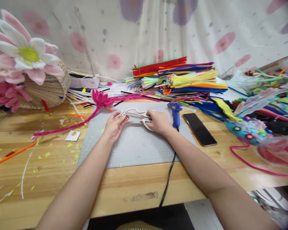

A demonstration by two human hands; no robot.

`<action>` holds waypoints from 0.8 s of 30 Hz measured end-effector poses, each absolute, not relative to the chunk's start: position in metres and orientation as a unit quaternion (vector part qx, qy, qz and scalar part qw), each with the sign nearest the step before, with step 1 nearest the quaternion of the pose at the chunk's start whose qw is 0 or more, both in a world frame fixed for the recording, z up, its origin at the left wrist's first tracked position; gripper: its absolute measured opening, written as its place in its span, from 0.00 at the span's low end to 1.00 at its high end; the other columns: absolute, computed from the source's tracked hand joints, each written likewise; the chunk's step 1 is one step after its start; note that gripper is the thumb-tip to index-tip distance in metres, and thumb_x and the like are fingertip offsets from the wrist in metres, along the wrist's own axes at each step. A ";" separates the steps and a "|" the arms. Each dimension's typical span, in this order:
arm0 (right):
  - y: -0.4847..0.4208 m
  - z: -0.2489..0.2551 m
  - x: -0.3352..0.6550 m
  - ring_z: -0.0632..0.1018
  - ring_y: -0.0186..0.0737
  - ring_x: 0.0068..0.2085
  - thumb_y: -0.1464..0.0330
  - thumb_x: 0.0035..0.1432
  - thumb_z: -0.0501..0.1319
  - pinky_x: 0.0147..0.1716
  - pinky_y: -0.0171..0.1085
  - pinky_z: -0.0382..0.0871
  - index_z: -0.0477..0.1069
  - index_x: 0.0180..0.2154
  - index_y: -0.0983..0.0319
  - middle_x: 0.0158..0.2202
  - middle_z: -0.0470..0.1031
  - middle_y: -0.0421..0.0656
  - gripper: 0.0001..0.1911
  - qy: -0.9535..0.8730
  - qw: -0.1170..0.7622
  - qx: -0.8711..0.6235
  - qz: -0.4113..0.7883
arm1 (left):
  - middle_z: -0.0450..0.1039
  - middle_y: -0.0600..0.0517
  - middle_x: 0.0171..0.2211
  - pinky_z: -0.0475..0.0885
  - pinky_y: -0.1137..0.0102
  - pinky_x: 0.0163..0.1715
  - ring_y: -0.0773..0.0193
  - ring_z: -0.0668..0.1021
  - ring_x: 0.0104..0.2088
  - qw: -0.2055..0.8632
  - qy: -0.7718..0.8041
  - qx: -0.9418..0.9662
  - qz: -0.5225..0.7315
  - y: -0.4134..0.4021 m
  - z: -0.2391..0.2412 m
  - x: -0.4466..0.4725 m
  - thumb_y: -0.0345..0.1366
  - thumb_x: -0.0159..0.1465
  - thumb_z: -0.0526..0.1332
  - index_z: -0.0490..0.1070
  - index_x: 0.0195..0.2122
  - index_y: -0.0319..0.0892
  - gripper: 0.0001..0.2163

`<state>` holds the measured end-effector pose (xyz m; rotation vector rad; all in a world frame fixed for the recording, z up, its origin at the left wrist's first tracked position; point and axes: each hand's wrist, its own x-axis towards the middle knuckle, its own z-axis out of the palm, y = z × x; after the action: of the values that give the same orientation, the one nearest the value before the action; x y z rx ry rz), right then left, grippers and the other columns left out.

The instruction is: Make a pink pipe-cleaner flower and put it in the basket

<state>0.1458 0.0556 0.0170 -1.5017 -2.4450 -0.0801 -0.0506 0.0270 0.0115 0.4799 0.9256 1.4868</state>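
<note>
White scissors sit in the right hand, which grips the handles. The left hand pinches a tiny fuzzy piece right at the blades. Both hands are over the grey mat on the wooden table. A blue glue gun and a phone lie beside them.

Two hands work over the table: the left hand and the right hand. One pair of scissors lies between them. One grey cutting mat, one blue glue gun and one dark phone are there. One woven fan carries two large flowers, one white-pink, one deep pink. One magenta stemmed flower lies nearby. The pipe cleaners are too many to count.
</note>
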 end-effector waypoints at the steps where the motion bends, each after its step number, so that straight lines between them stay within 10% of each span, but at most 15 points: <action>1: 0.056 0.017 0.146 0.74 0.41 0.32 0.53 0.55 0.53 0.27 0.35 0.51 0.66 0.37 0.60 0.33 0.75 0.45 0.18 -0.844 0.133 -0.518 -0.031 | 0.73 0.54 0.25 0.72 0.66 0.46 0.70 0.78 0.29 0.613 0.404 0.208 0.646 0.027 0.011 -0.051 0.18 0.51 0.61 0.63 0.33 0.38 0.12; 24: 0.054 0.018 0.145 0.74 0.40 0.30 0.54 0.55 0.54 0.26 0.35 0.50 0.66 0.37 0.59 0.31 0.76 0.44 0.16 -0.841 0.116 -0.528 -0.011 | 0.72 0.56 0.26 0.72 0.67 0.46 0.72 0.78 0.31 0.616 0.412 0.215 0.636 0.028 0.010 -0.052 0.20 0.51 0.62 0.63 0.32 0.39 0.12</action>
<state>0.1447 0.0542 0.0178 -1.5462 -2.4636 -0.0308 -0.0519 0.0277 0.0101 0.4947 0.9492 1.4643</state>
